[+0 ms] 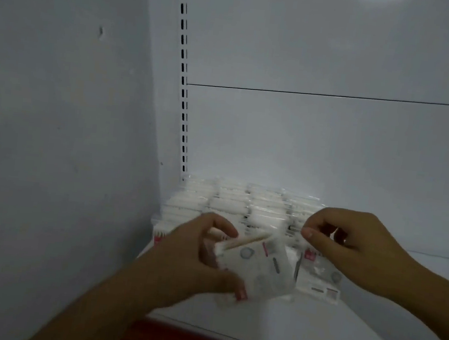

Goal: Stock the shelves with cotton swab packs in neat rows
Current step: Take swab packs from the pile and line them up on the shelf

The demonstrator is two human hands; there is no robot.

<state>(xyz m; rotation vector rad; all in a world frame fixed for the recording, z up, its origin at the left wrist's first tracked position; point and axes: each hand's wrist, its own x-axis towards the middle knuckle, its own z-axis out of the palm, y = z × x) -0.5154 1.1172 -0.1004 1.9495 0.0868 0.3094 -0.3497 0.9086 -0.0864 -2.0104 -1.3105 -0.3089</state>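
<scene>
Head view catches the stocking partway through: rows of packs [231, 203] already stand in the back left corner of the white shelf [339, 334], just beside the slotted upright [184, 82]. The left hand [195, 252] grips a pack [260, 267] in front of those rows, its fingers [220, 224] curled over the far edge and the thumb on the near edge. The right hand [354, 239] pinches the top edge of a second pack [320, 279] just to the right. The step in hand looks like placing the front of a row. The next move probably calls for setting each pack upright and square against its neighbours without toppling them. Motion blur smears the labels. Whether the left hand holds one pack or several, and whether the second pack touches the shelf, cannot be told. Both hands hide the front of the rows.
</scene>
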